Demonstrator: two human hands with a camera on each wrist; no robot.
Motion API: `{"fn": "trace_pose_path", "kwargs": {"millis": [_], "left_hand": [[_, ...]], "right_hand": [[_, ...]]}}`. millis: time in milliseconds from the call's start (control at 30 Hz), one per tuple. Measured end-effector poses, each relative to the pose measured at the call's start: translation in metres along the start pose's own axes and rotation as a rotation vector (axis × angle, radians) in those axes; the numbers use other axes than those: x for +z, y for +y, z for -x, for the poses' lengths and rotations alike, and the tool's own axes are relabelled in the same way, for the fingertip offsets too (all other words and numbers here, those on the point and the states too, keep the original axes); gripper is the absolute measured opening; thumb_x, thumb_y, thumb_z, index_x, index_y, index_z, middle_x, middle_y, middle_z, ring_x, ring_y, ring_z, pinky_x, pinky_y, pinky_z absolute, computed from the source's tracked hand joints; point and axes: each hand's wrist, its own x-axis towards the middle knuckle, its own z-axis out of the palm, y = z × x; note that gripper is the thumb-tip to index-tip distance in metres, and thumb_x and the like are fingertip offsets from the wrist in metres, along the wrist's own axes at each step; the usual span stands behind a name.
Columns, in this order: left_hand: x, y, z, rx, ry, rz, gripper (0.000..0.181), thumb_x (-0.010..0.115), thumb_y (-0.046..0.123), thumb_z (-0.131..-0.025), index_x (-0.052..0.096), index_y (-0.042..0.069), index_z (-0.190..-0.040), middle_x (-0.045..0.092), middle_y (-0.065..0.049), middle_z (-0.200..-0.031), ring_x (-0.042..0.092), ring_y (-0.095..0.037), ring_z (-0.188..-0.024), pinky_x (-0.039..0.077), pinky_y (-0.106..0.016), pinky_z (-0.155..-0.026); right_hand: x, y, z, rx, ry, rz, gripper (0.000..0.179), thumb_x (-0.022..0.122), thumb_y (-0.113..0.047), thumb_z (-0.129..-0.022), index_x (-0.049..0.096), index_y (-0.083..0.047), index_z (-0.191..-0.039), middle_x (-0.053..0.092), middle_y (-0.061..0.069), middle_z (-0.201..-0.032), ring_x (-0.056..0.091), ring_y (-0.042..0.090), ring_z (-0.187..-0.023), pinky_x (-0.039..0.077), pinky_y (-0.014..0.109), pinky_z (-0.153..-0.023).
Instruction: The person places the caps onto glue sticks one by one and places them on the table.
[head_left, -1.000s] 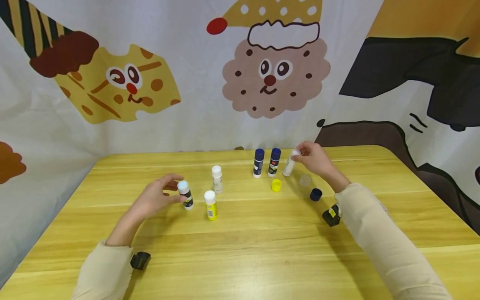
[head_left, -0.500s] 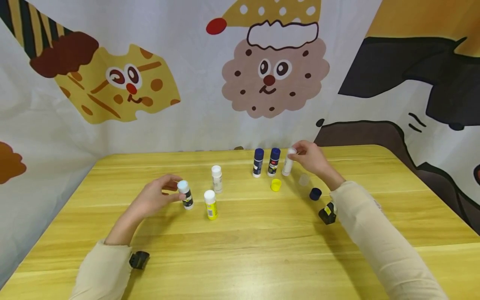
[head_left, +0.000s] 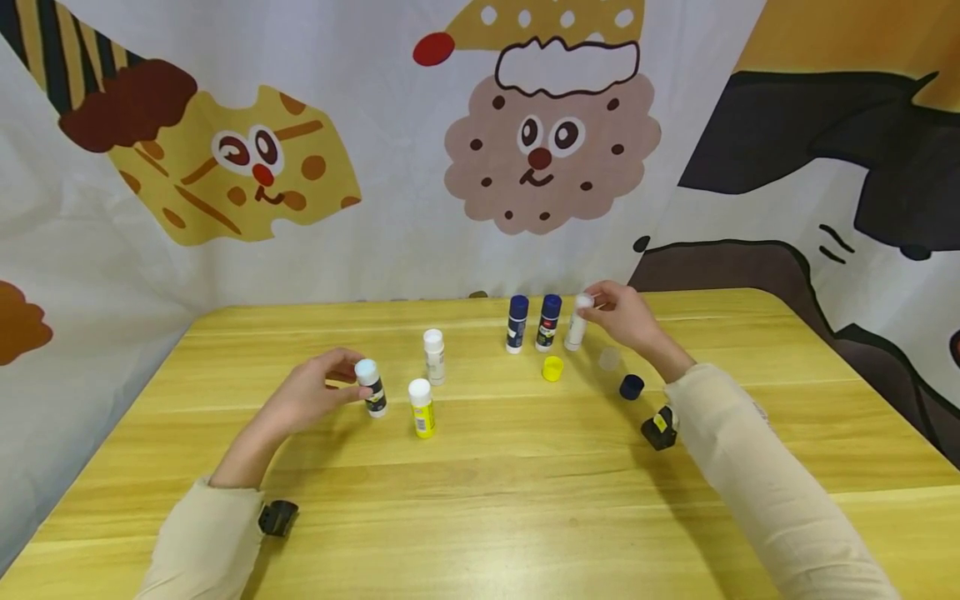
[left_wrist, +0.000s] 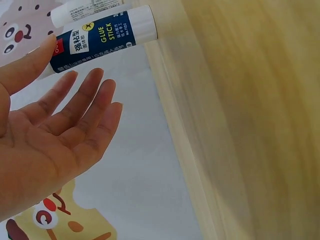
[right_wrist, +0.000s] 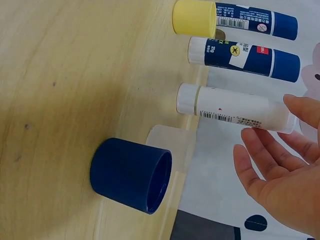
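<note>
My left hand is at the left, thumb against a navy-labelled glue stick and fingers behind it. This stick stands upright without its navy cap, its top pale; in the left wrist view its label reads GLUE STICK. To its right stand a yellow glue stick and a white one, both bare-topped. At the back right, my right hand pinches the clear cap end of another white glue stick, which stands upright. Beside it are two navy-capped glue sticks.
Loose on the wooden table are a yellow cap, a translucent cap and a navy cap, in front of my right hand. A white cartoon-printed cloth hangs behind the table's back edge.
My right hand has moved slightly left with the white glue stick, which went from tilted to nearly upright beside the navy-capped ones. The left hand has stayed put.
</note>
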Motion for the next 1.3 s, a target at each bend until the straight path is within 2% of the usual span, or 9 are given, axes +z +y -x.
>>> {"fn": "trace_pose_path", "kwargs": {"millis": [233,567,733,900,1300], "left_hand": [[0.001,0.001,-0.001,-0.006,-0.012,0.007,0.040,0.064,0.017,-0.086,0.052,-0.004,-0.117,0.060,-0.019,-0.107,0.055,-0.036,-0.100,0.044,-0.049,-0.081],[0.002,0.003,-0.001,0.006,-0.013,0.009,0.035,0.064,0.013,-0.086,0.053,-0.005,-0.114,0.061,-0.017,-0.102,0.057,-0.033,-0.095,0.045,-0.047,-0.080],[0.003,0.004,-0.001,0.018,-0.012,0.012,0.031,0.064,0.012,-0.086,0.055,-0.005,-0.110,0.061,-0.015,-0.099,0.057,-0.031,-0.093,0.046,-0.045,-0.078],[0.003,0.004,-0.001,0.025,-0.014,0.019,0.029,0.063,0.011,-0.087,0.055,-0.005,-0.109,0.061,-0.015,-0.099,0.058,-0.031,-0.092,0.046,-0.044,-0.078],[0.003,0.001,-0.002,0.027,-0.016,0.010,0.029,0.063,0.011,-0.087,0.055,-0.005,-0.110,0.061,-0.014,-0.098,0.058,-0.031,-0.092,0.046,-0.045,-0.078]], "right_hand": [[-0.006,-0.001,0.007,-0.003,-0.012,-0.014,0.035,0.059,-0.016,-0.090,0.052,0.004,-0.118,0.057,0.023,-0.109,0.057,0.034,-0.093,0.044,0.046,-0.083],[-0.018,0.007,0.022,-0.012,-0.026,0.053,0.034,0.059,-0.017,-0.090,0.053,0.004,-0.115,0.058,0.022,-0.107,0.054,0.033,-0.093,0.044,0.043,-0.077],[-0.024,0.019,0.031,-0.048,-0.120,0.034,0.034,0.059,-0.016,-0.090,0.054,0.008,-0.114,0.058,0.022,-0.105,0.057,0.031,-0.090,0.047,0.041,-0.074],[-0.027,0.030,0.040,-0.050,-0.221,0.004,0.034,0.059,-0.013,-0.090,0.054,0.009,-0.115,0.059,0.021,-0.104,0.058,0.031,-0.087,0.049,0.043,-0.072],[-0.033,0.047,0.054,-0.021,-0.283,-0.055,0.035,0.063,-0.016,-0.087,0.056,0.008,-0.111,0.061,0.014,-0.097,0.059,0.018,-0.078,0.049,0.036,-0.069]]}}
